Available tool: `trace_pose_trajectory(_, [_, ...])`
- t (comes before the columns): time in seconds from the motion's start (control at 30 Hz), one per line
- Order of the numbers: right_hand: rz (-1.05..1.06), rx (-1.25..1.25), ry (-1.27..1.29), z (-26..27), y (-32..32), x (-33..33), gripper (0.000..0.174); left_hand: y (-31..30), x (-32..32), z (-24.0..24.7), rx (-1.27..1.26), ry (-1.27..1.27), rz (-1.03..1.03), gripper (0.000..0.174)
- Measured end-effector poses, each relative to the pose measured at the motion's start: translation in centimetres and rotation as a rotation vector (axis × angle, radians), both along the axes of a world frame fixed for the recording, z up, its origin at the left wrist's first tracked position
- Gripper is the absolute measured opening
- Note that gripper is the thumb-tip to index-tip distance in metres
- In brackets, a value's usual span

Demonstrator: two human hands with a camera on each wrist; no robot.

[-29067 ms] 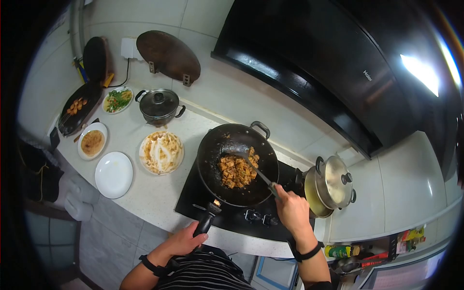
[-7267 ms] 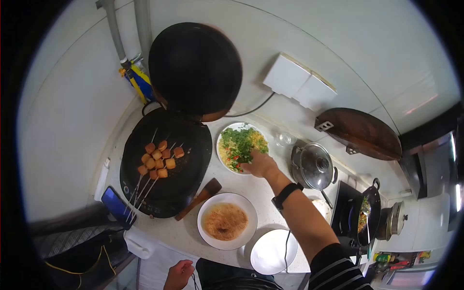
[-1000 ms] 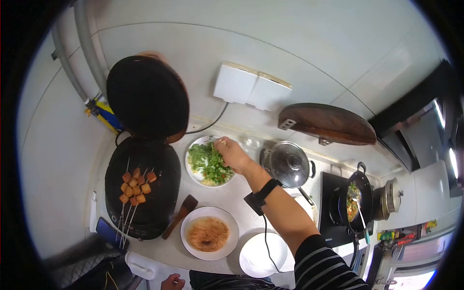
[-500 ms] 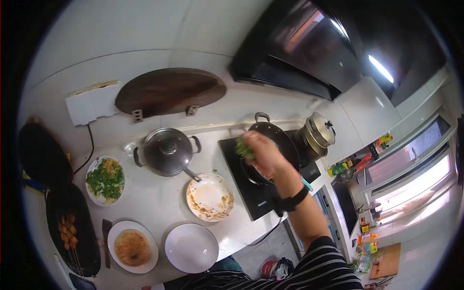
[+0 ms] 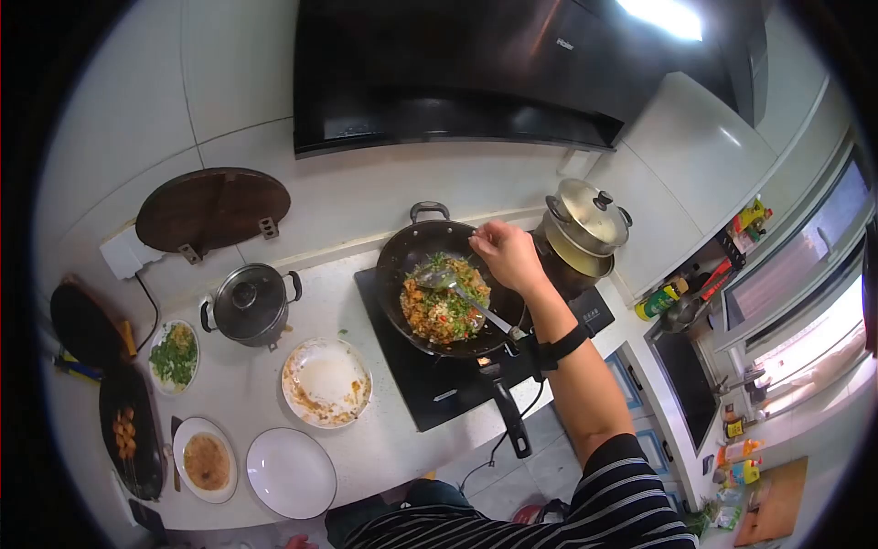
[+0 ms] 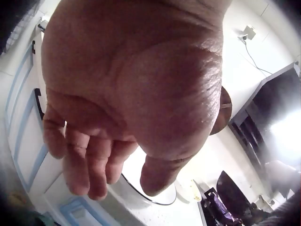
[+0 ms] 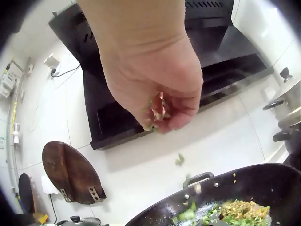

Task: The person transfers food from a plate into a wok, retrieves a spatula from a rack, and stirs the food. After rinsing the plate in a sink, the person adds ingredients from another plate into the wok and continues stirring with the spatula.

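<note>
The right hand is over the right side of the black wok. In the right wrist view its curled fingers pinch bits of chopped greens, and green pieces fall below the hand towards the wok. The wok holds browned food with greens and red bits; a metal ladle rests in it. The left hand hangs with loosely bent fingers and holds nothing; only a small part of it shows at the bottom of the head view.
Left of the hob are a sauce-smeared plate, a white bowl, a lidded pot, a plate of greens, a plate with brown liquid and an open griddle. A steamer pot stands right of the wok.
The right hand has moved from the plate of greens to above the wok, carrying chopped greens, and now drops some. The head view has swung right towards the hob.
</note>
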State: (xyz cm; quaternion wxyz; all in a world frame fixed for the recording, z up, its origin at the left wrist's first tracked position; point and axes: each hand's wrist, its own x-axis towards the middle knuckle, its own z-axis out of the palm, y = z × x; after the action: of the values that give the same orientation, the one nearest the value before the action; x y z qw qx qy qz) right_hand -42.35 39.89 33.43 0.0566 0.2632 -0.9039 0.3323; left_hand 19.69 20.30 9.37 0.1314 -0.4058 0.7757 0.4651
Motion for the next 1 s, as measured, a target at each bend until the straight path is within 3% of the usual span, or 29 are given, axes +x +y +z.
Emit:
trace_pose_trajectory(0.07, [-0.024, -0.111, 0.069, 0.4, 0.1, 0.0, 0.024, 2.0, -1.1, 0.9, -0.034, -0.059, -0.05, 0.044])
trace_pose_trajectory(0.17, [-0.045, -0.306, 0.01, -3.0, -0.2, -1.1, 0.023, 5.1, -2.2, 3.3, -0.065, -0.014, 0.003, 0.045])
trace_pose_trajectory(0.2, [0.153, 0.026, 0.192, -7.5, 0.6, -3.6, 0.024, 5.7, -2.1, 3.4, -0.074, -0.029, -0.03, 0.044])
trace_pose_trajectory(0.23, [0.247, 0.529, -0.038, -8.0, 1.0, -3.5, 0.028, 6.0, -2.1, 3.3, -0.082, -0.044, -0.067, 0.044])
trace_pose_trajectory(0.3, [0.16, 0.318, -0.048, -9.2, 1.6, -2.4, 0.028, 5.7, -3.0, 4.2, -0.075, -0.042, -0.088, 0.043])
trace_pose_trajectory(0.43, [-0.001, -0.19, -0.214, -6.2, 1.6, -2.5, 0.023, 6.1, -3.4, 5.3, -0.052, 0.011, -0.102, 0.042])
trace_pose_trajectory(0.5, [-0.036, -0.287, -0.106, -5.6, 1.7, -1.3, 0.024, 4.9, -3.9, 4.3, -0.074, 0.013, -0.183, 0.042])
trace_pose_trajectory(0.53, [0.12, -0.074, 0.085, -7.8, 2.3, -1.8, 0.022, 4.2, -4.2, 3.4, -0.078, -0.008, -0.22, 0.042])
trace_pose_trajectory(0.6, [0.232, 0.171, 0.172, -11.7, 3.7, -1.5, 0.032, 3.5, -5.0, 3.6, -0.066, 0.002, -0.238, 0.043])
trace_pose_trajectory(0.7, [-0.042, 0.153, -0.533, -6.9, 3.3, -1.3, 0.061, 2.7, -7.2, 5.7, -0.02, 0.059, -0.197, 0.044])
trace_pose_trajectory(0.73, [-0.041, 0.004, -0.658, -6.0, 3.5, -0.3, 0.06, 2.3, -7.2, 5.7, -0.009, 0.045, -0.209, 0.045])
trace_pose_trajectory(0.8, [0.115, -0.007, -0.173, -9.4, 4.2, 0.4, 0.039, 1.4, -7.9, 6.2, 0.018, 0.028, -0.24, 0.046])
trace_pose_trajectory(0.87, [0.063, -0.009, -0.207, -10.5, 4.6, 1.1, 0.025, 1.3, -8.9, 7.0, 0.064, 0.02, -0.264, 0.047])
trace_pose_trajectory(0.9, [0.037, -0.01, -0.224, -11.1, 4.8, 1.5, 0.023, 1.0, -8.9, 6.8, 0.073, 0.035, -0.272, 0.047])
trace_pose_trajectory(0.97, [-0.102, 0.162, -0.265, -7.2, 4.2, 3.4, 0.025, 0.7, -9.2, 6.2, 0.093, 0.068, -0.273, 0.047])
trace_pose_trajectory(1.0, [-0.101, 0.095, -0.215, -8.7, 4.9, 2.8, 0.028, 0.5, -9.2, 5.6, 0.122, 0.087, -0.269, 0.047])
